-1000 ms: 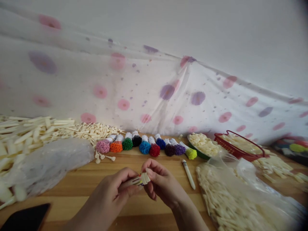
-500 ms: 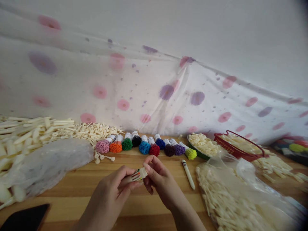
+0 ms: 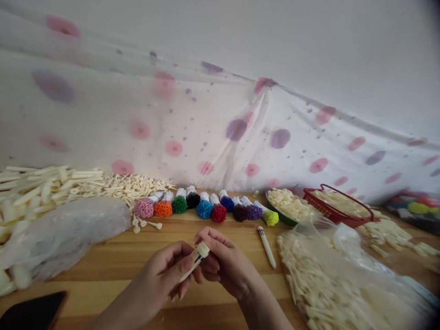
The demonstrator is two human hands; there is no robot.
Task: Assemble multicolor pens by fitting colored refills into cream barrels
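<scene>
My left hand is closed round a cream multicolour pen, with the pen's slotted top end pointing up and to the right. At that end sits a pale cap piece, and coloured sliders show in the slots below it. My right hand has its fingers curled at the top of the pen, touching it; part of its fingertips is hidden behind the pen. Another multicolour pen lies on the wooden table to the right of my hands. Beyond them stand bundles of coloured-tipped refills in a row.
At left are heaped cream plastic parts and a clear plastic bag. At right lie a bag of cream parts, a green-rimmed bowl and a red basket. A dark flat object lies at front left.
My left hand has turned the pen so its top tilts further upward. My right fingers have shifted from the cap's tip to behind and beside it. The view has moved slightly.
</scene>
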